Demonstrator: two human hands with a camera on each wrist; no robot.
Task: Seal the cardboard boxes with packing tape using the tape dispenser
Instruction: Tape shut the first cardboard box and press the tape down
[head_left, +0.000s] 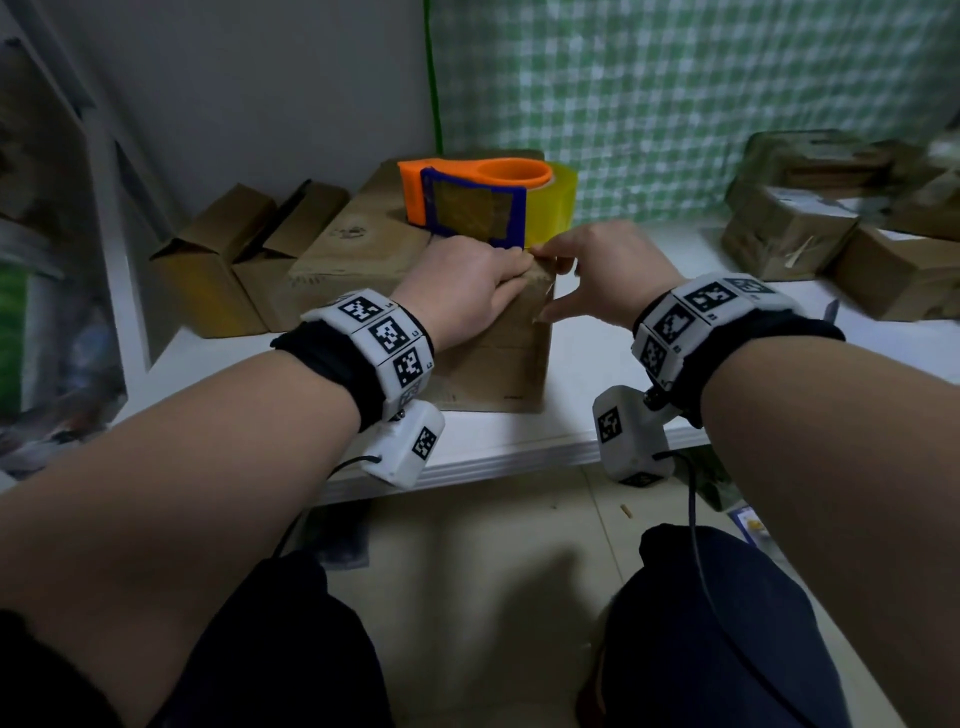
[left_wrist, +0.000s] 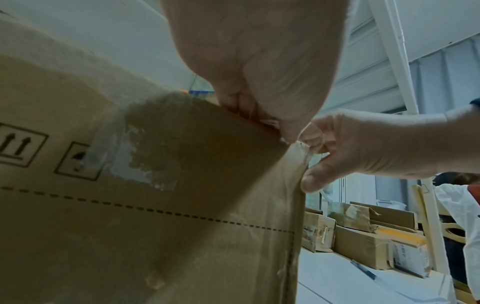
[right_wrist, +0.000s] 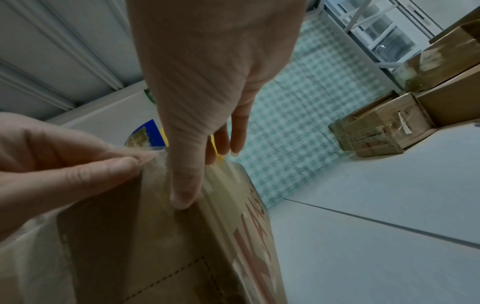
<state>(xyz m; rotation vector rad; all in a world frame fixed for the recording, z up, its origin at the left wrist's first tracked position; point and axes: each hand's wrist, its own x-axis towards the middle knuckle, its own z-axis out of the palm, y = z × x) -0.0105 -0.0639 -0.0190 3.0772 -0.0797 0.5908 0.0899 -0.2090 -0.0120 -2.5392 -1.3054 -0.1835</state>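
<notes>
Left hand (head_left: 470, 283), head view: lies on top of the cardboard box (head_left: 506, 358) at its far right corner, fingers curled over the edge and pinching the tape there. Right hand (head_left: 605, 265) meets it at the same corner, thumb down the box's right side, fingertips on the top edge; grip on the tape cannot be told from here. Box stands on the white bench (head_left: 597, 374). Tape dispenser (head_left: 467, 200), orange and blue with a yellowish roll, sits just beyond both hands on a flatter carton (head_left: 343, 244). More cartons (head_left: 841, 228) lie well to the right of the right hand.

Left wrist view: left hand (left_wrist: 259, 61) pinches at the box (left_wrist: 155, 205) top edge; right hand (left_wrist: 369, 148) touches the corner, thumb pressed on the side edge.

Right wrist view: right hand (right_wrist: 207, 82) thumb lies straight down the taped corner of the box (right_wrist: 161, 246), fingers relaxed. Left hand (right_wrist: 59, 156) pinches clear tape (right_wrist: 158, 162) at the edge.
</notes>
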